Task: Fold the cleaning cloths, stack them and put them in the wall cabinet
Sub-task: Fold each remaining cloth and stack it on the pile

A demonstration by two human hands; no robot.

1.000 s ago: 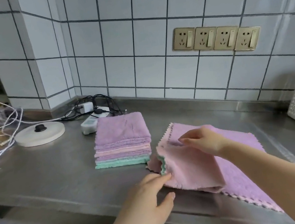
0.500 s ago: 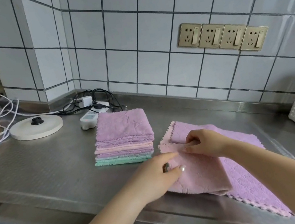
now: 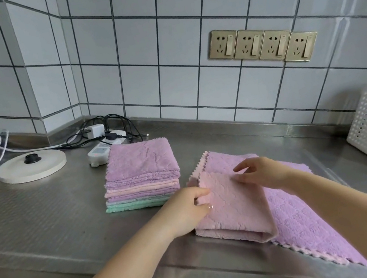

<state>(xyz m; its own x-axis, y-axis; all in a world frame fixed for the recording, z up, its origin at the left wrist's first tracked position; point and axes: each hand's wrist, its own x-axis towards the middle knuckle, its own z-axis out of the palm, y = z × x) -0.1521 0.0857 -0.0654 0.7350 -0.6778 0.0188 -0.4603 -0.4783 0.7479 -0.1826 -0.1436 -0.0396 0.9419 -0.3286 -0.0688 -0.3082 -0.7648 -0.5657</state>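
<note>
The pink cloth (image 3: 233,205), folded into a rough rectangle, lies on the steel counter (image 3: 46,222) with its long axis running from about 11 o'clock, at its zigzag corner, down to 5 o'clock at its rounded fold. It rests on top of a spread-out purple cloth (image 3: 310,219) that stretches on toward 5 o'clock. The left hand (image 3: 187,208) pinches the folded cloth's left edge, thumb on top and fingers curled under. The right hand (image 3: 263,174) rests on the upper layer with fingers fairly straight and slightly apart, fingertips pressing the fabric. The cloth is fluffy, quilted in squares, with pinked edges. At 9 o'clock, just beside it, stands the stack of folded cloths (image 3: 141,175): purple, pink, green.
</note>
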